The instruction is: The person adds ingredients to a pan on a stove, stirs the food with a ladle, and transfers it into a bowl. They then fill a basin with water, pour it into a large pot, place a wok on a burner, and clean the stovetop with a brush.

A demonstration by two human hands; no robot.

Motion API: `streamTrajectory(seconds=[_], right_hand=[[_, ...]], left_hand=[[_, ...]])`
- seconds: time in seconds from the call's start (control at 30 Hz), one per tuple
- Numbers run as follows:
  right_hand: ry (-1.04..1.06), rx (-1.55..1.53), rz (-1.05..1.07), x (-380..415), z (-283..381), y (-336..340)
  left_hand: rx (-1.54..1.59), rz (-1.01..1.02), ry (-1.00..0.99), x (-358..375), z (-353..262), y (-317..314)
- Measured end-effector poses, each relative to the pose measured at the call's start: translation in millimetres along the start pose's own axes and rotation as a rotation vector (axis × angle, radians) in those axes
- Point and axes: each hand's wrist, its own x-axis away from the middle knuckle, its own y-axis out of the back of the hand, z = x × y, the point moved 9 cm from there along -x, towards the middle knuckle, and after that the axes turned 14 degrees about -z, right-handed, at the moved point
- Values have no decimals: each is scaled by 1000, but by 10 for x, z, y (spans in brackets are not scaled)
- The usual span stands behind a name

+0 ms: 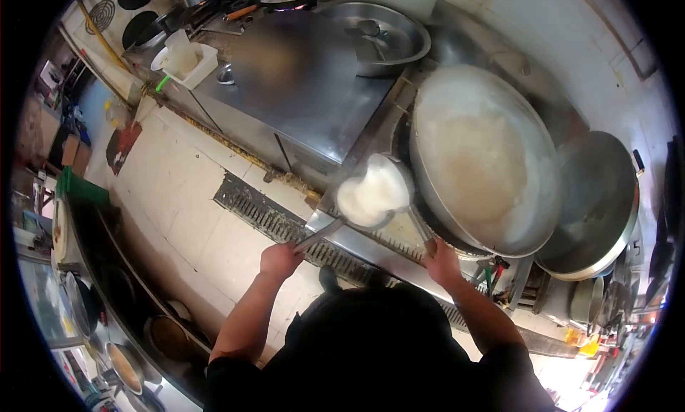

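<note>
My left hand (280, 261) is wrapped round the end of a long handle (321, 234) that runs up and right to a soft white mass (372, 194). My right hand (444, 263) grips a second long handle (421, 225), which slants up to a round ladle-like bowl (402, 173) beside the same white mass. The two tool heads meet over the stove's front edge, and the white mass hides most of them. Just to their right sits a big wok (489, 162) of cloudy, steaming liquid, tilted in this view.
A second, dark-bottomed wok (589, 198) stands at the right. Beyond the steel counter (314, 126) is a wide metal basin (407, 37) with a ladle in it. A white tray (200, 68) holds a container at the upper left. A floor grate (264, 216) runs below the stove.
</note>
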Motion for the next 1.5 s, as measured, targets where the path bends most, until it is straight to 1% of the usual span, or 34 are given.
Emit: streamTrajectory(seconds=[0.03, 0.07, 0.13, 0.27, 0.33, 0.37, 0.43, 0.53, 0.57, 0.63, 0.67, 0.77, 0.8, 0.87, 1.0, 1.1, 1.2, 1.27, 1.3, 1.37, 1.4, 1.47, 1.5], right_hand=[[-55, 113, -25, 19, -23, 57], [-53, 117, -24, 41, 0, 80], [-93, 80, -127, 110, -25, 195], [-124, 64, -192, 166, -361, 62], [-94, 167, 78, 152, -370, -137], [-98, 166, 75, 158, -354, -131], [-204, 193, 85, 228, -301, -82], [-262, 193, 63, 284, -394, -125], [-263, 192, 64, 295, -431, -125], [-126, 50, 27, 288, -305, -58], [-182, 98, 50, 310, -347, -66], [-238, 165, 99, 346, -450, -154], [-239, 164, 99, 349, -408, -125], [-176, 120, 47, 346, -240, -19], [-201, 131, 35, 352, -305, -80], [-180, 62, 19, 369, -260, -40], [-187, 76, 10, 397, -296, -43], [-149, 73, 27, 409, -249, -35], [-161, 71, 21, 435, -281, -69], [-206, 101, 1, 475, -381, -148], [-212, 101, -1, 485, -356, -122], [-140, 55, 32, 500, -219, -110], [-151, 52, 24, 511, -211, -113]], left_hand=[[2, 2, -7, -5, 3, -23], [4, 4, -15, -12, 1, -38], [-4, 2, -21, -28, -9, -36], [-16, 32, -9, -48, -21, -42], [-14, 30, -19, -47, -12, -74], [-11, 23, -26, -61, -6, -91], [-4, 25, -25, -72, 39, -152], [14, 24, -6, -79, 107, -215], [22, 25, 7, -68, 137, -235], [3, 52, 11, -57, 199, -307], [-8, 76, 22, -59, 228, -354], [23, 90, 59, -52, 236, -343], [23, 90, 58, -43, 238, -355], [49, 93, 98, -35, 282, -387], [61, 94, 95, -52, 343, -458], [40, 99, 77, -72, 337, -451], [87, 104, 83, -77, 353, -502], [118, 30, 85, -68, 330, -425], [114, 33, 73, -80, 340, -463], [127, -31, 18, -127, 338, -510], [127, -28, 12, -137, 320, -501], [128, 29, 21, -129, 308, -515], [124, 31, 8, -139, 282, -481]])
